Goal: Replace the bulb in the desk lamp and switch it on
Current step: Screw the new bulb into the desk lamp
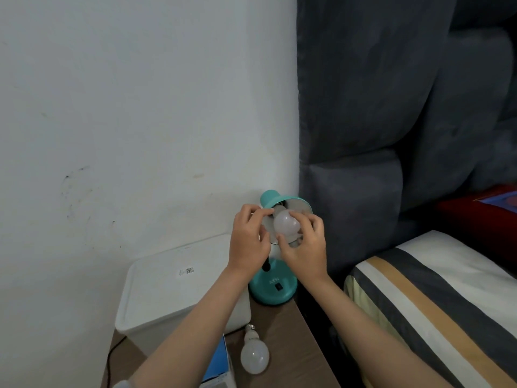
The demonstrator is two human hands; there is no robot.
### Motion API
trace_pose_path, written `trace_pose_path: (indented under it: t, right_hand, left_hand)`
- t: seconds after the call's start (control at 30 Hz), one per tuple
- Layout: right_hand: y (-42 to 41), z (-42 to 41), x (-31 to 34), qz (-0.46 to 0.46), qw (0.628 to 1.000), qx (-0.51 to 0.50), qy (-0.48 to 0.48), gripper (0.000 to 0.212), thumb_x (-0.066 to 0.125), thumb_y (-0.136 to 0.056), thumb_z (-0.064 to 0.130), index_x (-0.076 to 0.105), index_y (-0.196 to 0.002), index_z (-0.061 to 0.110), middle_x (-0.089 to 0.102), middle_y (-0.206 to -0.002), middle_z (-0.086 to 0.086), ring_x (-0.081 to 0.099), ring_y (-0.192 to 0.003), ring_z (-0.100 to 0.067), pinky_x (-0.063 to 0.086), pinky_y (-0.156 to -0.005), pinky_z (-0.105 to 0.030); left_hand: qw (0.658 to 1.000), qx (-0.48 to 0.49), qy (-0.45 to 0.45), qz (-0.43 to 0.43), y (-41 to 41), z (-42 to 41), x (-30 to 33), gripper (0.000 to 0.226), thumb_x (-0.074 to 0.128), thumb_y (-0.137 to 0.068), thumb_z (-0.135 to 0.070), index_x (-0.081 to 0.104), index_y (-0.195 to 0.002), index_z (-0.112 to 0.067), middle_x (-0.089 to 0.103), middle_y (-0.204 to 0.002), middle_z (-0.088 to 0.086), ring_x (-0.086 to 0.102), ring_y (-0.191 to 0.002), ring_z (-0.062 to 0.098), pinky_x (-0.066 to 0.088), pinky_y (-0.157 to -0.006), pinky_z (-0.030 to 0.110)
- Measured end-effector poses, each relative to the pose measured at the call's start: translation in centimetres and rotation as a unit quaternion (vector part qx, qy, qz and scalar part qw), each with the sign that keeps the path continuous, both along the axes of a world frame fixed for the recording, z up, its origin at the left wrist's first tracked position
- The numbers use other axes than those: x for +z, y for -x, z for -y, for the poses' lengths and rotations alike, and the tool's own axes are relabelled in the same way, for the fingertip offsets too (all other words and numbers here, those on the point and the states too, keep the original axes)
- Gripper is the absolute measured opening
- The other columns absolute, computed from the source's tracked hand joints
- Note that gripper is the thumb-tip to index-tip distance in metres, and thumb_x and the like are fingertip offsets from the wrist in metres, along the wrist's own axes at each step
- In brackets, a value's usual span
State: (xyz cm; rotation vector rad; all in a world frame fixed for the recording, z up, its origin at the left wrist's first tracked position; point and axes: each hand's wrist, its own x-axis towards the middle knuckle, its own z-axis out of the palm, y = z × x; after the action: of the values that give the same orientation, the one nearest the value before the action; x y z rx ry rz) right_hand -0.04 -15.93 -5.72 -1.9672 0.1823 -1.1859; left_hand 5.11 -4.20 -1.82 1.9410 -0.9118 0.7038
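Gripping a frosted white globe bulb (286,226) at the teal metal desk lamp's shade (282,201).
Right hand (303,249) fingers wrap the bulb; left hand (249,242) pinches the shade rim. A second white bulb (254,354) lies on the brown wooden table (285,337).

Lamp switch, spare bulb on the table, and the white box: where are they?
Lamp switch (277,287): head view, black rocker on the teal base.
Spare bulb (255,356): head view, its frosted globe.
White box (167,292): head view, bare lid.
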Motion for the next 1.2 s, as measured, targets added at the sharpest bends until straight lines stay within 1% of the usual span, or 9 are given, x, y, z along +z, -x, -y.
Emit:
trace_pose_path:
  t: [0.13,0.23,0.3,0.5,0.6,0.77,0.93,1.1,1.2]
  right_hand:
    - [-0.4,-0.1,0.3,0.025,0.998,-0.017,-0.047,0.052,0.079,-0.074,0.023,0.055,-0.118,0.011,0.045,-0.110,-0.005,0.059,-0.087,-0.019,0.052,-0.068,-0.012]
    - [-0.5,-0.8,0.1,0.033,0.998,-0.016,-0.049,0.055,0.078,-0.073,0.023,0.052,-0.119,0.008,0.039,-0.110,-0.002,0.059,-0.087,-0.021,0.057,-0.069,-0.025]
    - [-0.3,-1.1,-0.2,0.036,0.999,-0.008,-0.036,0.057,0.077,-0.074,0.016,0.050,-0.123,0.009,0.039,-0.110,-0.003,0.057,-0.087,-0.017,0.056,-0.068,-0.019]
    - [0.4,-0.9,0.5,-0.010,0.999,-0.018,-0.039,0.042,0.079,-0.074,0.022,0.059,-0.110,0.012,0.049,-0.099,-0.004,0.056,-0.053,0.001,0.041,-0.059,0.001]
    - [0.3,-0.7,1.0,-0.012,0.997,-0.028,-0.068,0.042,0.077,-0.075,0.024,0.057,-0.109,0.008,0.054,-0.102,-0.008,0.059,-0.056,-0.007,0.042,-0.059,-0.001]
    - [0.2,-1.0,0.7,0.009,0.999,0.004,-0.040,0.052,0.076,-0.074,0.011,0.052,-0.121,0.010,0.045,-0.112,-0.003,0.059,-0.084,-0.015,0.046,-0.067,-0.002]
    - [0.1,-0.7,0.6,0.003,0.999,-0.023,-0.043,0.045,0.074,-0.079,0.026,0.056,-0.119,0.016,0.055,-0.101,-0.009,0.061,-0.065,-0.016,0.044,-0.061,0.000]
    - [-0.1,-1.1,0.0,0.032,0.999,0.005,-0.016,0.051,0.073,-0.077,0.007,0.054,-0.124,0.012,0.045,-0.117,-0.014,0.058,-0.091,-0.016,0.049,-0.073,-0.005]
    - [-0.1,-0.8,-0.2,0.021,0.999,-0.006,-0.033,0.045,0.073,-0.080,0.017,0.056,-0.121,0.015,0.050,-0.109,-0.008,0.061,-0.082,-0.015,0.047,-0.068,-0.003]
  left_hand:
    - [1.000,-0.001,-0.003,0.005,0.3,0.2,-0.1,0.042,0.053,-0.074,0.010,0.062,-0.107,-0.014,0.048,-0.099,0.001,0.052,-0.089,0.020,0.055,-0.069,0.038]
    - [1.000,0.002,0.005,0.000,0.3,0.2,-0.2,0.042,0.053,-0.073,0.011,0.062,-0.107,-0.013,0.048,-0.100,-0.001,0.052,-0.090,0.020,0.055,-0.070,0.039]
    - [1.000,0.001,0.003,0.003,0.2,0.0,-0.1,0.043,0.053,-0.073,0.011,0.061,-0.107,-0.014,0.047,-0.100,-0.002,0.052,-0.090,0.021,0.055,-0.071,0.039]
    - [1.000,-0.009,0.005,-0.014,-0.1,-0.1,0.1,0.044,0.051,-0.074,0.009,0.060,-0.107,-0.019,0.044,-0.100,-0.007,0.054,-0.093,0.022,0.055,-0.072,0.041]
    - [1.000,-0.012,-0.002,-0.008,0.0,0.0,0.2,0.044,0.051,-0.073,0.009,0.060,-0.106,-0.018,0.044,-0.099,-0.007,0.054,-0.092,0.022,0.055,-0.071,0.041]
    - [1.000,-0.008,-0.004,-0.005,0.1,0.0,0.1,0.044,0.051,-0.073,0.010,0.060,-0.106,-0.018,0.041,-0.098,-0.011,0.054,-0.090,0.022,0.055,-0.071,0.041]
    - [1.000,-0.007,-0.005,-0.002,0.2,-0.1,0.2,0.044,0.052,-0.073,0.010,0.060,-0.106,-0.018,0.044,-0.099,-0.008,0.053,-0.089,0.021,0.055,-0.070,0.040]
    - [1.000,-0.004,-0.005,-0.006,0.0,0.0,0.1,0.044,0.052,-0.073,0.010,0.061,-0.106,-0.017,0.047,-0.100,-0.003,0.053,-0.090,0.021,0.055,-0.071,0.041]
    - [1.000,-0.003,-0.006,-0.005,0.1,-0.1,0.1,0.044,0.052,-0.073,0.010,0.061,-0.106,-0.017,0.047,-0.100,-0.002,0.053,-0.090,0.021,0.055,-0.071,0.040]
